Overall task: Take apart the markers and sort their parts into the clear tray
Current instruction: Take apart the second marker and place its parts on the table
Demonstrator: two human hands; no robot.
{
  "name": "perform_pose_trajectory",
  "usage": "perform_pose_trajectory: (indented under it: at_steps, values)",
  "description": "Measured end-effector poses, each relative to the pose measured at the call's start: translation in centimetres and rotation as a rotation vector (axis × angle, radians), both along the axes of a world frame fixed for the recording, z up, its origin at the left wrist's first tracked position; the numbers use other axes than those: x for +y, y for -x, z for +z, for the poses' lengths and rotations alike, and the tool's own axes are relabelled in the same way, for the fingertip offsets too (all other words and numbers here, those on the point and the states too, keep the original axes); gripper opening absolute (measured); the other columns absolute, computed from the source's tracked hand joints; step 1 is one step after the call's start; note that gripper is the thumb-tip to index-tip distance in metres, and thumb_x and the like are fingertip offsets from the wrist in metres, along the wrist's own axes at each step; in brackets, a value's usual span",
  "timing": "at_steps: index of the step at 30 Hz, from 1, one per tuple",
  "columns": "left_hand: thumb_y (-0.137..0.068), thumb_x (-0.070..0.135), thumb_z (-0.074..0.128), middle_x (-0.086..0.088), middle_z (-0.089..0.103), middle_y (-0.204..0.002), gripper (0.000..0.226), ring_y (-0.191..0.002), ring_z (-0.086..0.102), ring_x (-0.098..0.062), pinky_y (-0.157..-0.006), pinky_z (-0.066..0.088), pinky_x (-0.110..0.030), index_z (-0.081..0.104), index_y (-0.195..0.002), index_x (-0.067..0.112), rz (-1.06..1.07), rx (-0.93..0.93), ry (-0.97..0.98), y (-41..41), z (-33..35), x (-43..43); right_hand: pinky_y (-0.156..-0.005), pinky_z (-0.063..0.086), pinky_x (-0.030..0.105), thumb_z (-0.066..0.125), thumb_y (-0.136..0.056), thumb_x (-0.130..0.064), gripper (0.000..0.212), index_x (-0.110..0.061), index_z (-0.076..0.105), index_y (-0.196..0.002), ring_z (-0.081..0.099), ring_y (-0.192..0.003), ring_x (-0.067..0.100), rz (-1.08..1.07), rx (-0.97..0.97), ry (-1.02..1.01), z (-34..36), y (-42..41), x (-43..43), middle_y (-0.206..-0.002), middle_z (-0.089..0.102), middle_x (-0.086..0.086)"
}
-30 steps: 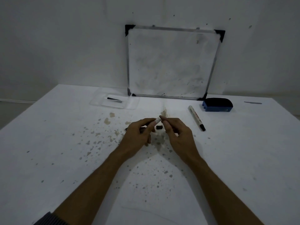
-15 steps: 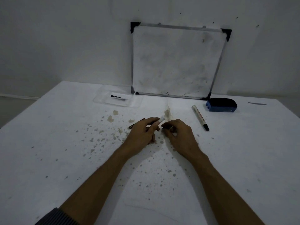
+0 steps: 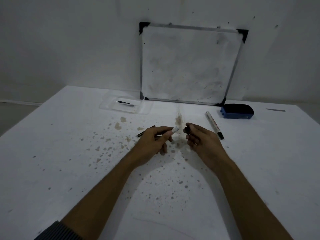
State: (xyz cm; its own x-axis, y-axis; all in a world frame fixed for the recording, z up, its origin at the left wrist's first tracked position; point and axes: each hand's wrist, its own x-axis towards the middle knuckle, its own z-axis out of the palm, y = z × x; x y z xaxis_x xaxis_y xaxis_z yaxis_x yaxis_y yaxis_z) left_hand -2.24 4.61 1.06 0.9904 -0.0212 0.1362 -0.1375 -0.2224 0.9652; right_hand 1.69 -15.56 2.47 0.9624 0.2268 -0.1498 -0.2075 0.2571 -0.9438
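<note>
Two hands work close together at the middle of the table (image 3: 52,153). Your left hand (image 3: 152,142) grips a marker barrel (image 3: 174,130), its pale end poking out toward the right hand (image 3: 200,141), which pinches a small dark piece (image 3: 186,130) — likely a cap or end plug. That piece is tiny; loosen the pinch and it could roll away across the stained surface. A thin dark part (image 3: 146,131) lies just left of your left hand, easy to knock. The clear tray (image 3: 107,108) sits far left with one dark part (image 3: 126,103) inside — a long carry. A whole marker (image 3: 214,125) waits at right, near the blue eraser (image 3: 237,111).
</note>
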Motion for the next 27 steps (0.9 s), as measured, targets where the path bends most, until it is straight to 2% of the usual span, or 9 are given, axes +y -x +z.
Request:
perform_pose_trajectory:
  at_steps: [4, 8, 12, 15, 19, 22, 24, 27]
  values:
    - [-0.103, 0.021, 0.063, 0.002, 0.074, -0.087, 0.028, -0.062, 0.066, -0.024, -0.056, 0.054, -0.024, 0.073, -0.128, 0.016, -0.044, -0.029, -0.016, 0.3, 0.1, 0.0, -0.082, 0.057, 0.029, 0.065, -0.097, -0.020, 0.025, -0.007, 0.074, -0.116, 0.068, -0.084, 0.016, 0.028, 0.052, -0.069, -0.3, 0.0, 0.2, -0.105, 0.078, 0.009]
    - [-0.102, 0.022, 0.066, -0.002, 0.076, -0.088, 0.029, -0.065, 0.067, -0.026, -0.063, 0.059, -0.033, 0.073, -0.130, 0.020, -0.067, -0.040, -0.032, 0.4, -0.2, 0.2, -0.086, 0.056, 0.032, 0.067, -0.095, -0.022, 0.026, -0.008, 0.075, -0.116, 0.067, -0.085, 0.017, 0.043, 0.002, -0.010, -0.6, 0.1, 0.3, -0.111, 0.078, 0.010]
    - [-0.102, 0.023, 0.066, 0.001, 0.076, -0.087, 0.028, -0.065, 0.067, -0.024, -0.066, 0.062, -0.035, 0.074, -0.129, 0.023, -0.066, -0.052, -0.076, 0.4, -0.3, 0.3, -0.083, 0.057, 0.030, 0.071, -0.093, -0.028, 0.023, -0.017, 0.078, -0.111, 0.069, -0.085, 0.014, 0.004, -0.103, 0.138, -0.9, 0.4, 0.5, -0.102, 0.080, 0.001]
    - [-0.102, 0.026, 0.065, 0.000, 0.076, -0.086, 0.028, -0.061, 0.066, -0.020, -0.067, 0.062, -0.037, 0.074, -0.129, 0.024, -0.053, -0.048, -0.126, 0.4, -0.3, 0.2, -0.077, 0.058, 0.023, 0.072, -0.093, -0.028, 0.023, -0.018, 0.077, -0.114, 0.074, -0.084, 0.011, -0.087, -0.270, 0.303, -1.1, 0.6, 0.5, -0.098, 0.080, -0.003]
    - [-0.106, 0.032, 0.058, 0.001, 0.068, -0.079, 0.027, -0.049, 0.055, -0.013, -0.053, 0.052, -0.034, 0.075, -0.124, 0.021, -0.053, -0.018, -0.090, 0.4, -0.2, 0.0, -0.082, 0.061, 0.025, 0.075, -0.091, -0.028, 0.023, -0.024, 0.077, -0.114, 0.077, -0.088, 0.011, -0.102, -0.410, 0.364, -1.2, 1.0, 0.8, -0.101, 0.080, -0.007]
    - [-0.108, 0.029, 0.054, 0.007, 0.066, -0.072, 0.028, -0.043, 0.045, -0.017, -0.043, 0.041, -0.029, 0.074, -0.123, 0.018, -0.048, 0.012, -0.033, 0.5, -0.1, 0.2, -0.083, 0.060, 0.023, 0.073, -0.093, -0.025, 0.025, -0.024, 0.075, -0.118, 0.077, -0.089, 0.012, -0.067, -0.423, 0.345, -0.8, 1.2, 0.8, -0.103, 0.080, -0.005]
    - [-0.109, 0.028, 0.052, 0.007, 0.063, -0.066, 0.029, -0.043, 0.040, -0.018, -0.042, 0.036, -0.028, 0.075, -0.120, 0.015, -0.082, 0.028, -0.001, 0.5, -0.1, 0.5, -0.084, 0.060, 0.023, 0.071, -0.094, -0.021, 0.024, -0.023, 0.075, -0.117, 0.077, -0.093, 0.014, -0.030, -0.405, 0.281, -0.6, 1.3, 0.7, -0.106, 0.080, -0.003]
    - [-0.109, 0.030, 0.051, 0.001, 0.060, -0.069, 0.030, -0.044, 0.040, -0.014, -0.044, 0.034, -0.029, 0.076, -0.121, 0.016, -0.125, 0.055, 0.013, 0.4, -0.1, 0.7, -0.087, 0.060, 0.027, 0.071, -0.094, -0.017, 0.021, -0.021, 0.076, -0.114, 0.077, -0.098, 0.019, 0.024, -0.371, 0.191, -0.6, 1.5, 0.6, -0.106, 0.080, 0.001]
